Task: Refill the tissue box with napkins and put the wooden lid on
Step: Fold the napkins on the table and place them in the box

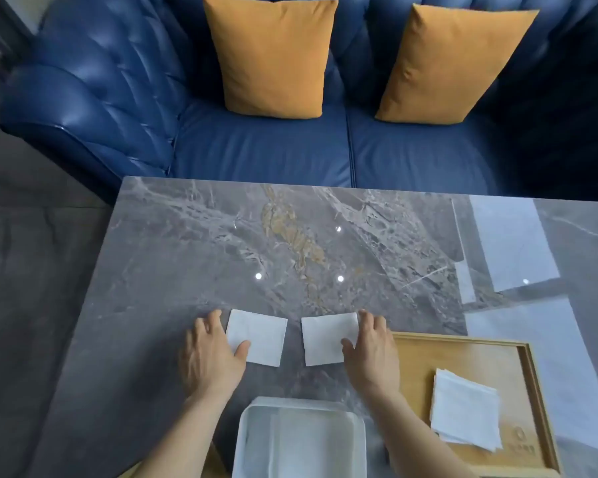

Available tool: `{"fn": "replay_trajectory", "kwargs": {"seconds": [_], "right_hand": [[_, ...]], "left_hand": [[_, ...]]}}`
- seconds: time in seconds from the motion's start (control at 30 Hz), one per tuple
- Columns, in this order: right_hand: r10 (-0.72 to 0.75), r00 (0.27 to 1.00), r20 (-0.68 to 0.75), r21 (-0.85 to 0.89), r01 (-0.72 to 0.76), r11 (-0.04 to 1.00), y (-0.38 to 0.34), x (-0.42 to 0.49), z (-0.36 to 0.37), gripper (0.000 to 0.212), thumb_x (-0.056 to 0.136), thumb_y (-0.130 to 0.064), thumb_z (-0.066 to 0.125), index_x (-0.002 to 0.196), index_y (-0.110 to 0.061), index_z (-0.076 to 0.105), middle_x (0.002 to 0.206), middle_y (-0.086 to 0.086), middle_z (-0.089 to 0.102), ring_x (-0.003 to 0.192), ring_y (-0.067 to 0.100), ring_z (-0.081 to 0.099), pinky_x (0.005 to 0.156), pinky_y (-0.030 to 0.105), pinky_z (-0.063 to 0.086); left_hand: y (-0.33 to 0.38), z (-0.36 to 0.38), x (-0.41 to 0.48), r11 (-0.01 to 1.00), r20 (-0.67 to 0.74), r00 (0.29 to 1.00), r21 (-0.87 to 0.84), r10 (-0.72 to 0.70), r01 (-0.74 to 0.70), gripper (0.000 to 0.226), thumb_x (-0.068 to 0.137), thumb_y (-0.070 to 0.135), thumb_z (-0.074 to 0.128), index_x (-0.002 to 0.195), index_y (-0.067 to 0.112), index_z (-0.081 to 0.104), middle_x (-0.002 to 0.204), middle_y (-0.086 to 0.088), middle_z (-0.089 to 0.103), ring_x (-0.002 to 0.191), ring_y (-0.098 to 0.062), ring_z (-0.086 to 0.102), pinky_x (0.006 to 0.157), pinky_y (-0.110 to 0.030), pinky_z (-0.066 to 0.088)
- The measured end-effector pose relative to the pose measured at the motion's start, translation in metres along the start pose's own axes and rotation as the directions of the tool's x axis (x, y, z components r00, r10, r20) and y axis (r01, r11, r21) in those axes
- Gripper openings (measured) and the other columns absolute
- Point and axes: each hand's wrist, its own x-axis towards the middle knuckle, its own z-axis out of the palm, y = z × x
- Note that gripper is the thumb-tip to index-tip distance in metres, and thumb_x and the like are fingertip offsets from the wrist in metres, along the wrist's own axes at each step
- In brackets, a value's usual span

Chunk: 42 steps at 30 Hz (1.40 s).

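Two white napkins lie flat on the marble table. My left hand (pixel 211 353) rests on the left edge of the left napkin (pixel 261 334), thumb on its near corner. My right hand (pixel 372 350) presses the right edge of the right napkin (pixel 327 338) the same way. Just in front of me stands the white tissue box (pixel 252 429), open on top, with napkins inside. To the right lies the wooden lid (pixel 463 353), inner side up, and a stack of napkins (pixel 465 410) sits on it.
The grey marble table (pixel 221 243) stretches ahead towards a blue leather sofa (pixel 256 150) with two orange cushions (pixel 273 56). Bright window reflections fall on the table's right side. The floor drops off at the left edge.
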Motion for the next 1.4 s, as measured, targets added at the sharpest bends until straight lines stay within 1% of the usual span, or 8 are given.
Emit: {"fn": "replay_trajectory", "kwargs": {"seconds": [0.33,0.57,0.7,0.77,1.03,1.13,1.27,1.4], "right_hand": [[0.233,0.972,0.012,0.198,-0.230,0.953,-0.001,0.013,0.007,0.022,0.084,-0.011,0.056,0.104,-0.016,0.050,0.100,0.008,0.069,0.093,0.032,0.060,0.069,0.039,0.047],[0.230,0.963,0.141,0.378,-0.267,0.886,0.000,0.012,0.000,0.046,0.077,-0.006,0.062,0.122,-0.015,0.054,0.092,0.003,0.069,0.091,0.022,0.060,0.069,0.031,0.045],[0.164,0.973,0.159,0.446,-0.219,0.868,-0.005,0.012,-0.014,0.038,0.070,-0.004,0.065,0.107,-0.016,0.069,0.066,-0.009,0.061,0.063,0.007,0.056,0.053,0.017,0.041],[0.136,0.977,0.166,0.467,-0.199,0.862,-0.005,0.009,-0.020,0.026,0.068,-0.008,0.065,0.089,-0.021,0.074,0.062,-0.007,0.061,0.059,0.010,0.057,0.054,0.025,0.046],[0.069,0.934,0.351,0.761,-0.327,0.560,-0.006,-0.014,-0.045,0.005,0.079,-0.007,0.073,0.083,-0.011,0.073,0.085,0.019,0.074,0.068,0.021,0.067,0.062,0.040,0.055],[-0.077,0.898,0.433,0.833,-0.365,0.416,-0.013,-0.027,-0.063,0.007,0.088,-0.009,0.069,0.092,-0.005,0.073,0.097,0.023,0.074,0.080,0.026,0.069,0.079,0.050,0.057],[-0.161,0.881,0.445,0.871,-0.384,0.305,-0.021,-0.041,-0.083,0.017,0.093,-0.001,0.056,0.094,-0.004,0.072,0.088,0.014,0.073,0.077,0.024,0.067,0.067,0.039,0.059],[-0.184,0.877,0.443,0.881,-0.389,0.267,-0.023,-0.050,-0.093,0.017,0.096,-0.006,0.054,0.102,0.004,0.067,0.088,0.012,0.071,0.079,0.024,0.067,0.068,0.039,0.058]], "left_hand": [[0.005,0.008,0.009,0.956,0.102,0.986,-0.247,-0.135,0.156,0.036,0.076,0.027,0.075,0.094,0.022,0.045,0.086,0.002,0.067,0.087,-0.029,0.063,0.073,-0.040,0.051],[0.004,-0.001,0.006,0.910,0.107,0.992,-0.401,-0.070,0.107,0.013,0.080,0.022,0.063,0.074,0.023,0.051,0.082,0.003,0.058,0.075,-0.024,0.054,0.056,-0.031,0.039],[0.006,-0.018,0.005,0.744,0.258,0.966,-0.645,-0.003,0.174,0.006,0.076,0.022,0.063,0.079,0.025,0.059,0.077,0.006,0.070,0.074,-0.022,0.066,0.063,-0.038,0.053],[0.008,-0.028,0.001,0.638,0.298,0.953,-0.743,0.043,0.203,0.008,0.077,0.020,0.065,0.084,0.024,0.063,0.081,0.005,0.074,0.078,-0.023,0.070,0.067,-0.043,0.059],[0.035,-0.073,-0.034,0.333,0.418,0.879,-0.882,0.228,0.333,0.017,0.090,0.012,0.063,0.106,0.012,0.069,0.100,-0.006,0.077,0.095,-0.023,0.070,0.087,-0.046,0.055],[0.045,-0.076,-0.048,0.360,0.417,0.871,-0.879,0.260,0.314,0.015,0.090,0.017,0.065,0.102,0.011,0.071,0.096,-0.006,0.078,0.089,-0.019,0.071,0.082,-0.041,0.055],[0.054,-0.074,-0.063,0.450,0.357,0.905,-0.864,0.232,0.225,0.017,0.090,0.025,0.066,0.089,0.009,0.071,0.081,-0.003,0.076,0.076,-0.014,0.066,0.069,-0.029,0.047],[0.053,-0.069,-0.070,0.545,0.227,0.962,-0.831,0.150,0.111,0.051,0.071,0.057,0.063,0.086,0.009,0.067,0.085,-0.014,0.072,0.072,-0.018,0.061,0.068,-0.035,0.043]]}}
